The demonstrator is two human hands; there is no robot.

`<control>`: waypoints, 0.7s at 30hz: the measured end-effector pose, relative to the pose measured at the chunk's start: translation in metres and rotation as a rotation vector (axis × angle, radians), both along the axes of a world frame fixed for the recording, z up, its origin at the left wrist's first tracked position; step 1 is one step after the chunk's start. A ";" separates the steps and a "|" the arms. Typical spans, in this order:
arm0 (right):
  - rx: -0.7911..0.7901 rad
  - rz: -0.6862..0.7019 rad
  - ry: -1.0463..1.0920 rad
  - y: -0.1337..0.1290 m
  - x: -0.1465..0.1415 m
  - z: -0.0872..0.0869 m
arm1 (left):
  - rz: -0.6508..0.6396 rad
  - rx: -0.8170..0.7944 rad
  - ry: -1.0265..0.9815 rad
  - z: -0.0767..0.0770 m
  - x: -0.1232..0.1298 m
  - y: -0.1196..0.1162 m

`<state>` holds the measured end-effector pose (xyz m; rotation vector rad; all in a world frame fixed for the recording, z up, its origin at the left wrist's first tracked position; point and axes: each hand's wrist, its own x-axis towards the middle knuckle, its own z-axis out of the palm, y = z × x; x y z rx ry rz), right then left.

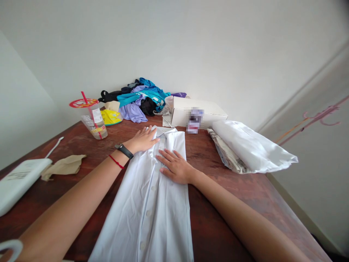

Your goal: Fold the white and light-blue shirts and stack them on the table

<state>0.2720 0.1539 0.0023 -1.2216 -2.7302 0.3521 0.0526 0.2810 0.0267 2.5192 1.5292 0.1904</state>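
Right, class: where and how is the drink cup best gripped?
Probably round the drink cup, just below its wide red lid, the left hand coming from the right: the wall tapers downward, and the straw sticks up, hindering a grip from above.

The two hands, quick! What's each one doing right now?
Left hand: open, resting on the white shirt.
Right hand: open, resting on that shirt too.

White is seen on the buttoned shirt (174, 207), the box (180, 112) and the plastic bag (245, 145). The table (201, 211) is coloured reddish brown. The drinking straw (89, 109) is coloured red, the wristwatch (125, 150) black. Teal, lavender and black are mixed in the clothes pile (144, 96).
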 end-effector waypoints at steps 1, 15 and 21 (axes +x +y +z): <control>-0.002 -0.001 -0.003 0.000 0.000 0.000 | -0.065 0.001 0.002 0.003 0.000 -0.006; 0.056 -0.085 0.628 0.018 0.010 -0.015 | -0.463 0.101 -0.159 -0.005 -0.031 -0.091; 0.082 -0.010 0.424 0.014 0.013 0.006 | -0.506 0.213 -0.194 -0.016 -0.034 -0.088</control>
